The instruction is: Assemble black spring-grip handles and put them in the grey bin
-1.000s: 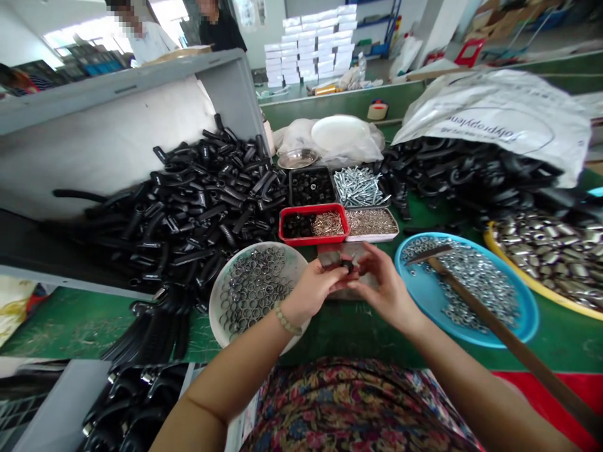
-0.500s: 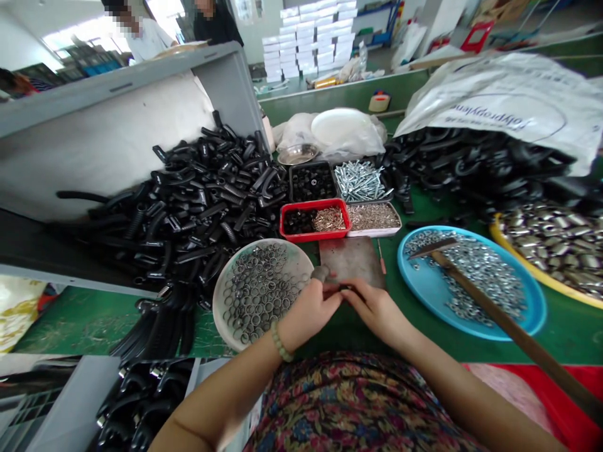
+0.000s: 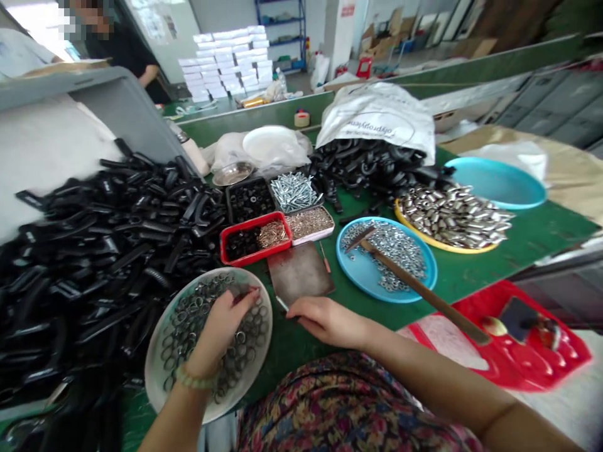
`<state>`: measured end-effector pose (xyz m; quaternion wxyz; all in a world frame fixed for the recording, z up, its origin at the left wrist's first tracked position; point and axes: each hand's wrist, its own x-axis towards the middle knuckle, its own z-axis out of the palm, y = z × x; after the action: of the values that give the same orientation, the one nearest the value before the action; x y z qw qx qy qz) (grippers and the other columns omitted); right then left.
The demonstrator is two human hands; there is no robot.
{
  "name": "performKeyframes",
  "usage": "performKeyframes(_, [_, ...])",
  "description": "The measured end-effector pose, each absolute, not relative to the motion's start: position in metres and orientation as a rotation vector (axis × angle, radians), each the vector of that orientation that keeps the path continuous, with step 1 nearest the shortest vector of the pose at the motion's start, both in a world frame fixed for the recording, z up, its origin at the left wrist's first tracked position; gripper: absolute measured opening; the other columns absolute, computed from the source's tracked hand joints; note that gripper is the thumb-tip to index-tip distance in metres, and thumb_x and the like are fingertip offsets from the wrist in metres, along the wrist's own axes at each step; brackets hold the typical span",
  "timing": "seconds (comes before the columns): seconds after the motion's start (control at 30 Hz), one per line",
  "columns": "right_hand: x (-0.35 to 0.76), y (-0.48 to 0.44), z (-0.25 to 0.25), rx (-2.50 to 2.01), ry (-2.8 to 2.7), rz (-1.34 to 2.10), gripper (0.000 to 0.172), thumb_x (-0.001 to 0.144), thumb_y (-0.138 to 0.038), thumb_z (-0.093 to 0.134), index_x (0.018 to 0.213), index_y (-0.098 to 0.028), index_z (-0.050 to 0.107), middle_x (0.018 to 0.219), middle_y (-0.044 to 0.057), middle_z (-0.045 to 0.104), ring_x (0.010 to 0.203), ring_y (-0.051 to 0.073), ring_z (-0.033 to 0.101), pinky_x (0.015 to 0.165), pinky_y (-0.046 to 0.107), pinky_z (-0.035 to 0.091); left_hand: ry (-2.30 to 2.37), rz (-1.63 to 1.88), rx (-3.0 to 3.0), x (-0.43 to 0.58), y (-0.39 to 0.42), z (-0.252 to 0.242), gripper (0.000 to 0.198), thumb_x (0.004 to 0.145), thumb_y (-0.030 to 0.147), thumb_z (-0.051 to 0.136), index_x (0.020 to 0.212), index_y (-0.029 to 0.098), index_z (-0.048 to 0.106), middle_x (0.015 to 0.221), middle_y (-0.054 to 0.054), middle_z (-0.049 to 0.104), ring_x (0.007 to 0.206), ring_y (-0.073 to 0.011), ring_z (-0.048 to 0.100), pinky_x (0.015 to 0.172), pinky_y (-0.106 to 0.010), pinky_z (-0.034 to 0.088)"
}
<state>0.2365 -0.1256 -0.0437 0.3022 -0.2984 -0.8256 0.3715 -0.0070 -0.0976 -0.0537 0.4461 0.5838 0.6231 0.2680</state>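
My left hand, with a pale bead bracelet on the wrist, is over the plate of thin metal rings. Its fingers are drawn together and blurred, so what lies between them is hidden. My right hand is closed in a pinch near the front edge of the flat metal plate. From its fingertips sticks out a slim silvery screw, pointing up and left; its other end is covered by the fingers. A small screwdriver lies beside the metal plate.
Beyond stand a red tray, a tray of silver screws and a tray of small rivets. A hammer lies across the blue plate of nuts. Black curved handles heap up at left. A person stands behind.
My hands were together in front of the metal plate; now they are apart. My left hand has moved left over the rings, while my right holds the screw. The view has turned right.
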Motion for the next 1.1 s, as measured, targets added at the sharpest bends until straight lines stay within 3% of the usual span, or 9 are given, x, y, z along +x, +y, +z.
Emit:
performKeyframes(0.2, [0.274,-0.127,-0.050,-0.919,-2.114,0.778,0.040,0.089,-0.013,0.039,0.129,-0.020,0.045,0.112,0.010,0.063,0.103,0.018,0.061,0.087,0.034,0.051,1.059,0.730,1.027,0.082,-0.094,-0.035,0.048,0.066,0.032,0.075,0.107,0.018,0.054,0.089,-0.003,0.070,0.085,-0.0192,0.065,0.080,-0.031,0.049])
performKeyframes(0.33, [0.321,-0.136,-0.061,-1.142,-1.814,0.728,0.031,0.091,-0.018,0.042,0.119,-0.025,0.053,0.105,0.008,0.066,0.097,0.018,0.064,0.086,0.037,0.053,0.897,0.535,1.529,0.138,-0.062,-0.027,0.034,0.079,0.032,0.064,0.108,0.019,0.056,0.093,-0.006,0.070,0.091,-0.0209,0.065,0.085,-0.033,0.048])
performKeyframes(0.5, [0.371,-0.145,-0.066,-1.288,-1.262,0.753,0.020,0.091,-0.029,0.046,0.110,-0.024,0.052,0.095,0.006,0.069,0.084,0.018,0.069,0.077,0.037,0.057,1.132,0.271,2.308,0.219,-0.033,-0.046,0.018,0.089,0.022,0.047,0.092,0.014,0.063,0.097,-0.018,0.066,0.102,-0.0281,0.059,0.091,-0.041,0.042])
performKeyframes(0.6, [0.385,-0.147,-0.067,-1.288,-1.199,0.752,0.020,0.090,-0.031,0.050,0.108,-0.024,0.052,0.097,0.006,0.068,0.084,0.018,0.069,0.077,0.037,0.057,1.106,0.191,2.367,0.250,-0.033,-0.062,0.022,0.089,0.013,0.041,0.090,0.014,0.063,0.094,-0.018,0.066,0.105,-0.0279,0.058,0.091,-0.042,0.042])
performKeyframes(0.73, [0.385,-0.151,-0.069,-1.270,-1.192,0.871,0.019,0.089,-0.033,0.051,0.106,-0.025,0.053,0.096,0.006,0.068,0.084,0.019,0.069,0.078,0.037,0.057,1.095,0.224,2.322,0.251,-0.037,-0.065,0.020,0.088,0.014,0.045,0.093,0.014,0.064,0.100,-0.016,0.065,0.106,-0.0260,0.058,0.093,-0.039,0.042])
performKeyframes(0.8, [0.378,-0.151,-0.068,-1.256,-1.201,0.958,0.019,0.089,-0.034,0.051,0.106,-0.025,0.053,0.094,0.006,0.068,0.083,0.019,0.069,0.078,0.037,0.057,1.053,0.270,2.203,0.239,-0.037,-0.060,0.018,0.087,0.019,0.050,0.098,0.015,0.064,0.100,-0.013,0.066,0.100,-0.0238,0.061,0.091,-0.036,0.045])
performKeyframes(0.9, [0.365,-0.149,-0.066,-1.221,-1.268,1.075,0.019,0.090,-0.034,0.049,0.106,-0.024,0.053,0.094,0.005,0.067,0.083,0.018,0.069,0.078,0.036,0.057,0.870,0.471,1.524,0.209,-0.041,-0.052,0.022,0.083,0.023,0.060,0.103,0.015,0.063,0.096,-0.007,0.068,0.089,-0.0175,0.065,0.085,-0.029,0.049])
performKeyframes(1.0, [0.351,-0.142,-0.058,-1.166,-1.396,1.178,0.019,0.091,-0.030,0.047,0.108,-0.023,0.052,0.096,0.005,0.066,0.085,0.018,0.068,0.078,0.035,0.056,0.726,0.574,0.829,0.176,-0.048,-0.047,0.025,0.073,0.021,0.072,0.096,0.014,0.065,0.090,-0.005,0.069,0.077,-0.0112,0.066,0.079,-0.023,0.051])
performKeyframes(1.1, [0.341,-0.135,-0.044,-1.153,-1.567,1.237,0.020,0.091,-0.024,0.045,0.109,-0.023,0.052,0.099,0.005,0.065,0.087,0.017,0.067,0.080,0.034,0.055,0.753,0.567,0.659,0.148,-0.054,-0.043,0.028,0.066,0.019,0.078,0.091,0.012,0.068,0.083,-0.004,0.069,0.070,-0.0091,0.065,0.072,-0.018,0.052])
